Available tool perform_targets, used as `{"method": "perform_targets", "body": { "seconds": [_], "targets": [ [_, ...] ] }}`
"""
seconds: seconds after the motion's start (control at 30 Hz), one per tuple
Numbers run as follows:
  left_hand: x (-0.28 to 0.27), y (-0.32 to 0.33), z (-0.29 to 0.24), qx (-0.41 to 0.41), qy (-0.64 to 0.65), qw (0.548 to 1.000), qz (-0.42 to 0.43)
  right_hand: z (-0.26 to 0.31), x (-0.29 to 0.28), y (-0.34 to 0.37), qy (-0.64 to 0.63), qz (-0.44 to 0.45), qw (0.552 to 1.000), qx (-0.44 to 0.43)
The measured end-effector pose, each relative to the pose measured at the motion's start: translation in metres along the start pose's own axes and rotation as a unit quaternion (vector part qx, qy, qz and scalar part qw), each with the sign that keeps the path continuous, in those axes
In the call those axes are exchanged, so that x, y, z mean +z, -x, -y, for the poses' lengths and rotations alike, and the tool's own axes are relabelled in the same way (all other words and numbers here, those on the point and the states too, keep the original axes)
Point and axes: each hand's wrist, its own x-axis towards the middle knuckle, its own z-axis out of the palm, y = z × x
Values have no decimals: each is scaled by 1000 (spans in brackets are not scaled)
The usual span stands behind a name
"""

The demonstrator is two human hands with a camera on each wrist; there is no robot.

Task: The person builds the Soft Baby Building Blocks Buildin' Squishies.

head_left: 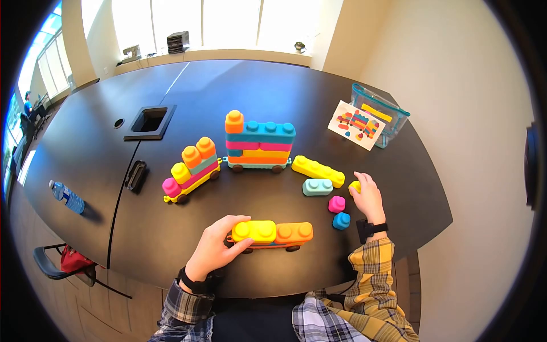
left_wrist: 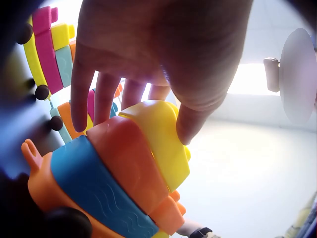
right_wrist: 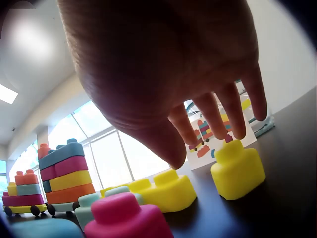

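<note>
My left hand (head_left: pixel 213 245) grips the left end of an orange block wagon (head_left: pixel 276 245), thumb on the near side and fingers behind. A yellow block (head_left: pixel 254 231) and an orange block (head_left: pixel 294 232) sit on top of that wagon; in the left wrist view a blue block (left_wrist: pixel 99 181) shows lower down. My right hand (head_left: pixel 369 200) hovers over a small yellow block (right_wrist: pixel 238 171), fingers extended and not closed round it. Near that hand lie a long yellow block (head_left: pixel 318 171), a pale teal block (head_left: pixel 317 187), a pink block (head_left: pixel 337 204) and a blue single block (head_left: pixel 341 220).
Two more block wagons, a tall one (head_left: pixel 259 145) and a stepped one (head_left: pixel 194 174), stand hooked together beyond my hands. A picture card (head_left: pixel 356 125) leans against a clear bag (head_left: pixel 393 122) at the right. On the left are a water bottle (head_left: pixel 67 196) and a table opening's frame (head_left: pixel 137 137).
</note>
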Motion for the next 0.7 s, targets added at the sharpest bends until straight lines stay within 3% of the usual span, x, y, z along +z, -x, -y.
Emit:
{"method": "perform_targets", "body": {
  "seconds": [0.1,0.47,0.53,0.63,0.7],
  "targets": [
    [0,-1,2,15,-2,1000,-13,-20,9,-2,-70,43,997,14],
    [0,2,1,-19,12,1000,-5,-45,11,-12,-62,54,996,-28],
    [0,2,0,-22,12,1000,-5,-35,4,-11,-65,58,996,-24],
    [1,3,3,-15,18,1000,-13,-8,-11,-8,-185,-62,978,-74],
    [1,3,3,-19,17,1000,-9,39,-34,5,-271,-69,954,-113]
  ]
}}
